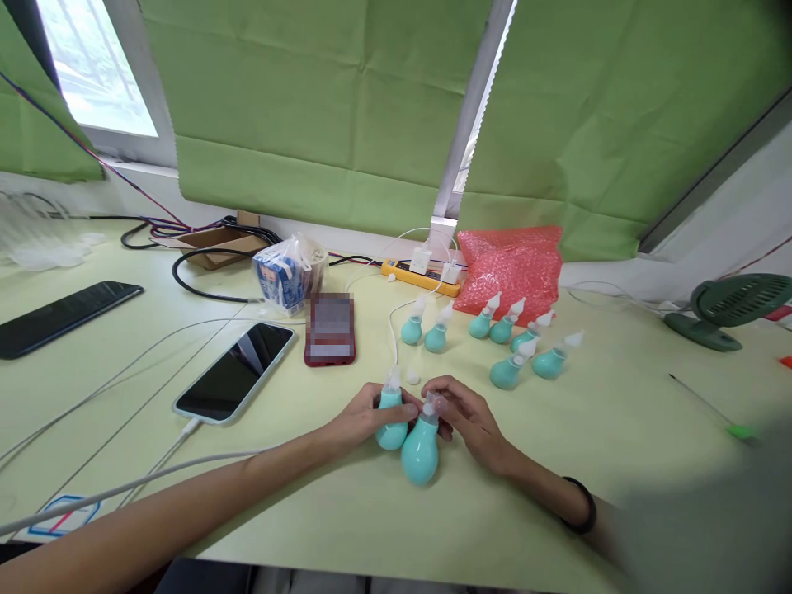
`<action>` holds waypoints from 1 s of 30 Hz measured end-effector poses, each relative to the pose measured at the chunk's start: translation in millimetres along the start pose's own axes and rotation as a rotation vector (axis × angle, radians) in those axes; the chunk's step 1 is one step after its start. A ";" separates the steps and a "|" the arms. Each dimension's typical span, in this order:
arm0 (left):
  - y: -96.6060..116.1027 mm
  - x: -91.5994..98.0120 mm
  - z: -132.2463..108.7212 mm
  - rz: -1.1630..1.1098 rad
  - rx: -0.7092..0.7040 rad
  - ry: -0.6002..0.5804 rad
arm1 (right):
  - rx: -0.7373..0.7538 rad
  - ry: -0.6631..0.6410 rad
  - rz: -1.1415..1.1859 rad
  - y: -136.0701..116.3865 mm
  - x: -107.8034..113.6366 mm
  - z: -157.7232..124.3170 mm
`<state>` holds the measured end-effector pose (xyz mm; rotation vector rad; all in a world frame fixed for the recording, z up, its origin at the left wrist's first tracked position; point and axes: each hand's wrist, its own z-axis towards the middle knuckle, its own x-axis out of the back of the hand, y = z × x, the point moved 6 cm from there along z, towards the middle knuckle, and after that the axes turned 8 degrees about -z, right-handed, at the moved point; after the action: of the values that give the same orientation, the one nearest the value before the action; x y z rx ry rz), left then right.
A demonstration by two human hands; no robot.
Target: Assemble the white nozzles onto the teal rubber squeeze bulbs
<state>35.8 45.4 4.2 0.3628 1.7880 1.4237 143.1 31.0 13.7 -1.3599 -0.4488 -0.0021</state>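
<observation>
My left hand (374, 410) wraps round a teal bulb nasal aspirator (391, 435), held with its clear tip up. Its thumb reaches across to the neck of a second, larger-looking teal bulb aspirator (420, 455). That one tilts slightly, round end toward me, and my right hand (467, 417) pinches its clear collar with thumb and fingers. Fingertips behind the two bulbs are partly hidden. Just beyond my hands lies a small white cap-like piece (412, 376). Several more teal aspirators with whitish tips stand or lean farther off, among them one upright aspirator (436, 337) and a tilted one (549, 361).
A red bubble-wrap bag (511, 268) sits at the back beside a yellow power strip (408, 276). To the left are a charging phone (235, 375), a red-cased phone (330, 330) and a bagged blue package (281, 276). At right are a green fan (736, 301) and a thin green-handled screwdriver (739, 431).
</observation>
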 end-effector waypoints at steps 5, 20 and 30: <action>-0.1 1.4 2.5 -0.132 -0.005 -0.033 | 0.026 -0.016 0.006 -1.6 2.7 -0.8; -6.3 13.9 0.7 0.032 0.090 0.160 | 0.595 0.360 -0.419 -28.7 19.4 -11.2; -3.5 7.0 -2.2 0.300 0.016 0.096 | 0.363 0.203 -0.196 -16.6 17.6 -0.4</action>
<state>30.7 47.3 -1.8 0.6000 1.8817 1.6577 155.0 31.5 34.7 -0.9446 -0.3876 -0.2098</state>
